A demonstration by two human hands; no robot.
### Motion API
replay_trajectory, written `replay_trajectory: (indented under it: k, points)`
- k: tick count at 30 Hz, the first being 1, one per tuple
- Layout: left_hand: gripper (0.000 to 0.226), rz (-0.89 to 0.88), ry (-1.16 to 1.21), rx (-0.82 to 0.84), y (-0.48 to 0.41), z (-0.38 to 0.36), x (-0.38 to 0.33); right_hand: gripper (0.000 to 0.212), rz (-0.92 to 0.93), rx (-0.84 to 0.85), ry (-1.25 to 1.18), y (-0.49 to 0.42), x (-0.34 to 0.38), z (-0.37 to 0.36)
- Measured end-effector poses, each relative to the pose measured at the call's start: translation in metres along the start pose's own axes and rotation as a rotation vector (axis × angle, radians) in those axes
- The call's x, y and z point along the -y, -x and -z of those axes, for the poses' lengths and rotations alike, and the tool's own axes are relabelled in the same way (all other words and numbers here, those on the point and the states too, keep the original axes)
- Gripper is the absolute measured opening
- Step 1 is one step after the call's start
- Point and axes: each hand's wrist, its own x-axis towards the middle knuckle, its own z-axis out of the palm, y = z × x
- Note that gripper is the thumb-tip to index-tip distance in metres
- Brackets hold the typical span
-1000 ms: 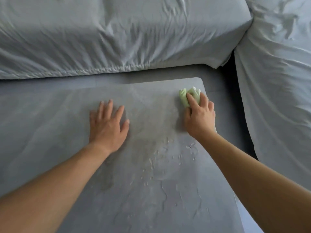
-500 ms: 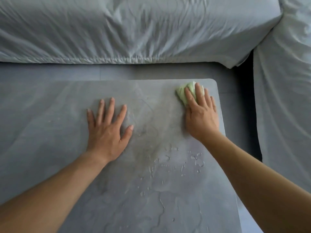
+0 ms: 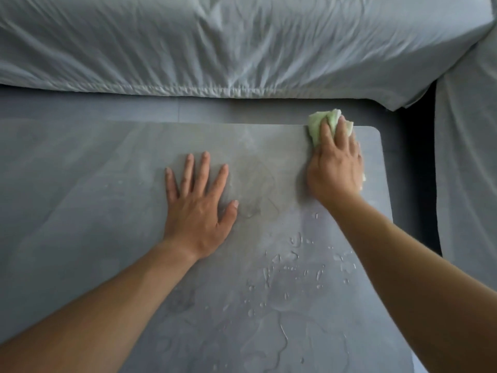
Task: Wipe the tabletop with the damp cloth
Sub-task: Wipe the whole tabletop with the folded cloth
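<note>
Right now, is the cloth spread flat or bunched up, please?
Bunched: the cloth bulges in crumpled folds under the right hand at the far edge of the tabletop.

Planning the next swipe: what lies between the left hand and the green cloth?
In the head view, only bare grey tabletop, faintly smeared, separates the left hand from the crumpled pale-green cloth.
</note>
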Motion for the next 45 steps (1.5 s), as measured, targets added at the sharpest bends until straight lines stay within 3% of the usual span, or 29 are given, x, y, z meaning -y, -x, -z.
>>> replay_trajectory:
  k: [5, 7, 11, 14, 16, 18, 23, 27, 29, 33, 35, 37, 40, 42, 45]
  points:
    - [0.076, -0.004, 0.108, -0.033, 0.000, 0.002, 0.001, 0.064, 0.540, 0.080, 0.052, 0.030, 0.037, -0.025]
    - [0.074, -0.025, 0.152, -0.055, 0.001, 0.002, 0.004, 0.061, 0.526, 0.093, 0.062, 0.017, 0.023, -0.013]
    - [0.072, -0.049, 0.153, -0.070, 0.004, 0.002, 0.006, 0.070, 0.259, 0.048, 0.021, -0.010, 0.046, -0.010]
    - [0.072, -0.052, 0.119, -0.058, 0.003, 0.002, 0.005, 0.069, 0.526, 0.050, 0.055, 0.009, 0.065, -0.021]
    - [0.073, -0.050, 0.089, -0.047, 0.003, 0.002, 0.004, 0.063, 0.738, 0.128, 0.106, 0.025, 0.042, -0.018]
    - [0.074, -0.044, 0.077, -0.039, 0.004, 0.002, 0.003, 0.062, 0.818, 0.181, 0.152, 0.024, 0.015, -0.009]
    - [0.072, -0.025, 0.063, -0.034, 0.003, 0.001, 0.001, 0.067, 0.437, 0.082, 0.077, 0.003, 0.044, -0.016]
    - [0.068, -0.001, 0.082, -0.065, 0.000, 0.002, -0.005, 0.065, 0.762, 0.120, 0.099, 0.051, 0.032, -0.025]
    - [0.065, 0.022, 0.075, -0.091, -0.001, 0.003, -0.012, 0.063, 0.744, 0.161, 0.104, 0.049, 0.005, -0.012]
    - [0.071, 0.067, 0.106, -0.044, -0.004, 0.002, -0.028, 0.067, 0.197, 0.059, 0.014, -0.001, -0.036, 0.015]
    - [0.077, 0.087, 0.085, -0.014, -0.008, 0.000, -0.033, 0.070, 0.063, 0.007, 0.003, 0.006, -0.030, 0.016]
    - [0.081, 0.099, 0.068, -0.011, -0.009, -0.002, -0.034, 0.070, 0.207, -0.010, 0.026, 0.039, -0.026, 0.004]
    - [0.083, 0.087, 0.041, -0.022, -0.007, -0.006, -0.034, 0.063, 0.479, 0.133, 0.079, 0.064, -0.051, 0.002]
    - [0.083, 0.081, 0.036, -0.027, -0.006, -0.007, -0.033, 0.067, 0.454, 0.100, 0.068, 0.035, -0.069, 0.012]
    - [0.082, 0.077, 0.027, -0.031, -0.006, -0.008, -0.033, 0.067, 0.236, 0.005, 0.029, -0.005, -0.070, 0.025]
